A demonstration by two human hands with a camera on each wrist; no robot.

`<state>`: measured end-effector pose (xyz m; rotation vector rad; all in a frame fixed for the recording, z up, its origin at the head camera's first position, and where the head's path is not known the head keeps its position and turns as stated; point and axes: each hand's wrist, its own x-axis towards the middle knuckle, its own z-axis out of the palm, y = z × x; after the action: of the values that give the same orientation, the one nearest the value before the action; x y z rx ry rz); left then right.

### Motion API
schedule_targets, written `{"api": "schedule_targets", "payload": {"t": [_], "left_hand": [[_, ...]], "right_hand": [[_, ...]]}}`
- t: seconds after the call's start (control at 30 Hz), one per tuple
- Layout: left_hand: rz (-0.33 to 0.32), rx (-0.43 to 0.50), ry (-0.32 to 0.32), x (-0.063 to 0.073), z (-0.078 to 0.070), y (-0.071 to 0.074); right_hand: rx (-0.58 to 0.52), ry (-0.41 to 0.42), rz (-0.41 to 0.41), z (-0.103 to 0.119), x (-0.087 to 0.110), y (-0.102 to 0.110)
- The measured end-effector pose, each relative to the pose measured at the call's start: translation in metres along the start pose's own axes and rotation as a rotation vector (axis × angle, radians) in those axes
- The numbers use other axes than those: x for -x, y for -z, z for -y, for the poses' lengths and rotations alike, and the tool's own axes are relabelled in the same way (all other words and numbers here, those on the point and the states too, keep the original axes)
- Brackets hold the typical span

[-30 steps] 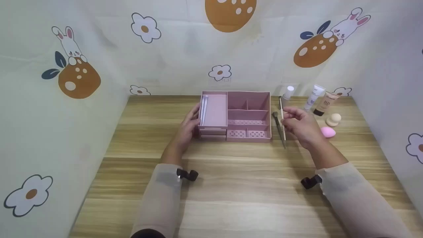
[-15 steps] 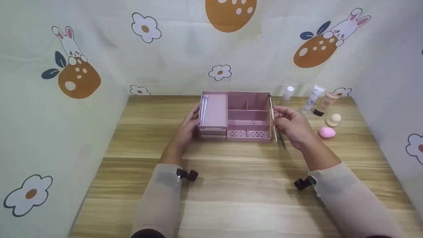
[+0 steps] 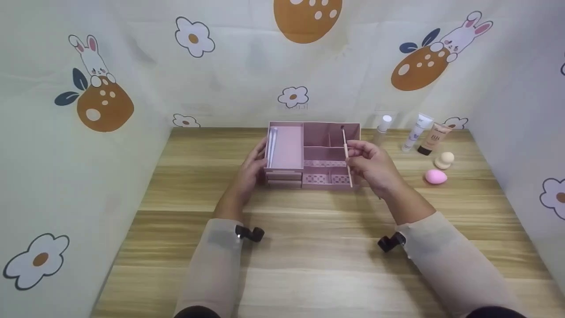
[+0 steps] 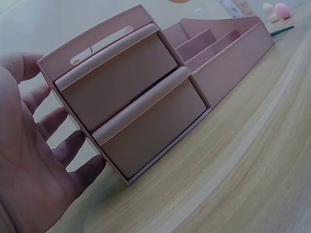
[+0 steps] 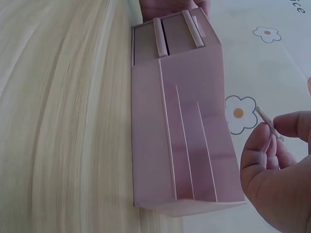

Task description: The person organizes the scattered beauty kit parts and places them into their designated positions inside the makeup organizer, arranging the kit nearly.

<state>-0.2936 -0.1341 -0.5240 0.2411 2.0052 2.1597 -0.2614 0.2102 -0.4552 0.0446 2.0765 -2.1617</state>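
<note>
My right hand (image 3: 373, 170) pinches a thin makeup brush (image 3: 347, 154) between thumb and fingers, its dark tip pointing away. The brush overlaps the right-hand compartments of a pink makeup organizer (image 3: 332, 187) in the head view; in the right wrist view it is held above the organizer's walls. My left hand (image 3: 250, 174) touches the organizer's left side; in the left wrist view its fingers (image 4: 68, 148) lie fairly straight against that wall. Two drawers (image 4: 150, 121), both pushed in, form the organizer's left front. Slim pale sticks (image 3: 272, 148) lie in the tray above them.
A second brush lies right of the organizer, mostly behind my right hand; its dark green handle (image 4: 283, 31) shows. Beyond stand a white-capped bottle (image 3: 383, 124), a white tube (image 3: 415, 132) and a beige BB tube (image 3: 435, 139). Nearer are a beige sponge (image 3: 444, 160) and a pink sponge (image 3: 436, 177).
My right hand has carried the makeup brush left, from beside the organizer to over its right compartments. My left hand has stayed at the organizer's side.
</note>
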Motion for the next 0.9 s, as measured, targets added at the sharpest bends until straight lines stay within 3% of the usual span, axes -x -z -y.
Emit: {"api": "schedule_targets", "payload": {"t": [0.3, 0.9], "left_hand": [[-0.005, 0.000, 0.014, -0.001, 0.002, 0.001], [0.009, 0.032, -0.027, -0.001, 0.002, 0.000]], "right_hand": [[-0.034, 0.007, 0.006, 0.001, -0.004, -0.017], [-0.041, -0.009, 0.034, 0.010, -0.014, -0.055]]}}
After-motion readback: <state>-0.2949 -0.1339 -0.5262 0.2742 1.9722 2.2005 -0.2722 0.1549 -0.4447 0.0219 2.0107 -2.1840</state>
